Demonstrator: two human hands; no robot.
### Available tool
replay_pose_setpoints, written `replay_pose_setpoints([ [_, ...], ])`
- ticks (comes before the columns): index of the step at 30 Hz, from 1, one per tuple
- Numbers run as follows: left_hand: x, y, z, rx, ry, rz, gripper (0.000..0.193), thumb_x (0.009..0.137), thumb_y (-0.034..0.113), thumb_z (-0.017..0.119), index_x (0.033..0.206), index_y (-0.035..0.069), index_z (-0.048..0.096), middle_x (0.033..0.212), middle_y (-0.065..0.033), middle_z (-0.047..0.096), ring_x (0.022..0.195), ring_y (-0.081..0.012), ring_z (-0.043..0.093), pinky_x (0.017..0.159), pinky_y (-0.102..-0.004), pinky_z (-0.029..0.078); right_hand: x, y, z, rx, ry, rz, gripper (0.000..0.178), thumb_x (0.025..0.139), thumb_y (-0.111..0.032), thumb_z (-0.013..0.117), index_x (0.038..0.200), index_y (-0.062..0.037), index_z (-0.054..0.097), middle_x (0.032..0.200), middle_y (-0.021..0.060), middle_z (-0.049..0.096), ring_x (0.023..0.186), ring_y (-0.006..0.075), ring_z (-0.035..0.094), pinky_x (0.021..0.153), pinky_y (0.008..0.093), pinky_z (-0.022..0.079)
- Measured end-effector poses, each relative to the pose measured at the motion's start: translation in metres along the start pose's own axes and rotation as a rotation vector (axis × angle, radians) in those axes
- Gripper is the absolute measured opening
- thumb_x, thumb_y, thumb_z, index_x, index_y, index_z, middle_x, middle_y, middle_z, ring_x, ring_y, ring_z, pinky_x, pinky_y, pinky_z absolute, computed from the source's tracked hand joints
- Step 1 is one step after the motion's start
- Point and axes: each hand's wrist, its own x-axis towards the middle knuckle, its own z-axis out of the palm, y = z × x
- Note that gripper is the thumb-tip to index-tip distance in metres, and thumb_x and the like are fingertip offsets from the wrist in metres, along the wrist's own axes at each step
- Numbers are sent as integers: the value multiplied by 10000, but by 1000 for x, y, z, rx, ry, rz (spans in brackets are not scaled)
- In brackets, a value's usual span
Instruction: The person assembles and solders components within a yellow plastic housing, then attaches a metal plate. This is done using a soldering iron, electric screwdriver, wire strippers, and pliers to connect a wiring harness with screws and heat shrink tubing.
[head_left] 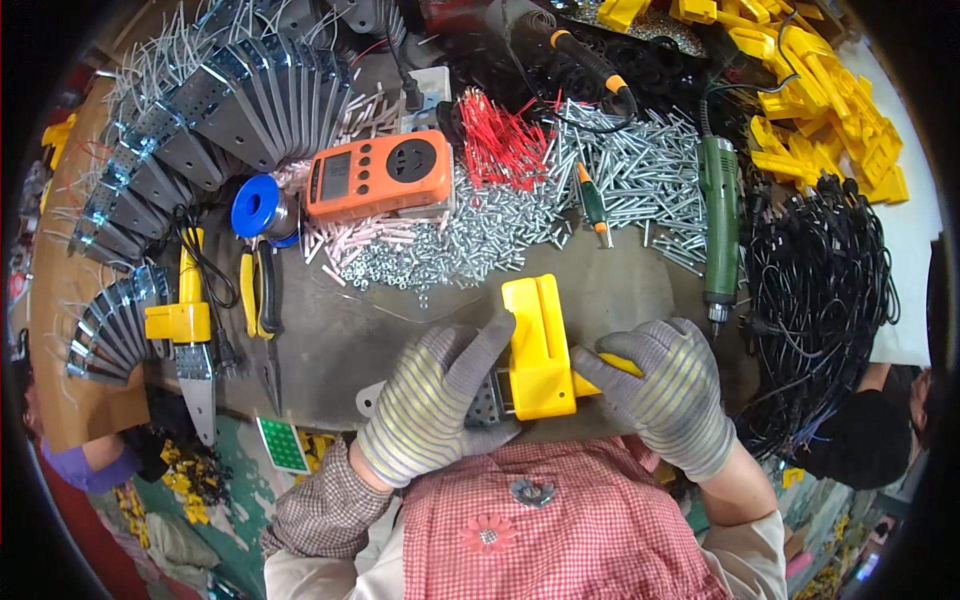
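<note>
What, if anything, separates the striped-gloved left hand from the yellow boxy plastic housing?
Up top, nothing visible; lower down, a grey perforated metal plate sits between the left hand and the housing.

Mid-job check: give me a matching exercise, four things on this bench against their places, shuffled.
Things:
1. Yellow housing
2. Green electric screwdriver
3. Blue spool
4. Red wire bundle

Places:
A. Just left of the orange meter
B. Between the left hand and right hand
C. Just right of the orange meter
D. Just left of the black cable pile

Pairs: 1-B, 2-D, 3-A, 4-C
</note>
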Motion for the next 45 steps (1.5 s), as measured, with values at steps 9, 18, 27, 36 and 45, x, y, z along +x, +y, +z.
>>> replay_pose_setpoints([
  [9, 4, 0, -2, -104, 17, 54, 1184, 626, 244, 970, 1640, 88, 378, 1064, -170, 598, 951, -369, 617, 841, -491, 534, 7, 22, 23, 368, -17, -10, 407, 802, -264, 832, 1195, -177, 774, 971, 23, 692, 842, 252, 678, 753, 430, 535],
  [18, 31, 4, -13, -64, -45, 77, 1263, 587, 373, 993, 1629, 66, 348, 1558, -291, 377, 1377, -512, 447, 1157, -583, 411, 18, 19, 13, 132, -90, -155, 363, 835, -381, 799, 1131, -179, 735, 933, 26, 664, 811, 241, 686, 686, 412, 546],
  [27, 36, 3, -13, -85, -59, 67, 1210, 576, 391, 1006, 1590, 91, 419, 1503, -266, 431, 1333, -475, 496, 1119, -555, 470, -2, 106, 17, -339, 300, 883, 802, 833, -191, 837, 1544, -69, 484, 1051, 229, 691, 919, 410, 708, 832, 507, 584],
  [36, 34, 1, -14, -46, -94, 27, 1182, 571, 374, 1001, 1578, 105, 443, 1544, -259, 395, 1386, -495, 458, 1155, -564, 443, -4, 54, -24, 1589, 774, 530, 644, 1045, -333, 630, 1575, -31, 425, 1191, 115, 657, 995, 228, 655, 979, 422, 535],
  [45, 36, -1, -8, -103, -75, 26, 1199, 538, 366, 1005, 1576, 130, 454, 1520, -227, 429, 1365, -469, 474, 1151, -560, 422, -2, 47, 26, 2257, 1113, 409, 362, 1024, -397, 659, 1214, -89, 651, 789, -18, 527, 697, 151, 508, 955, 428, 485],
])
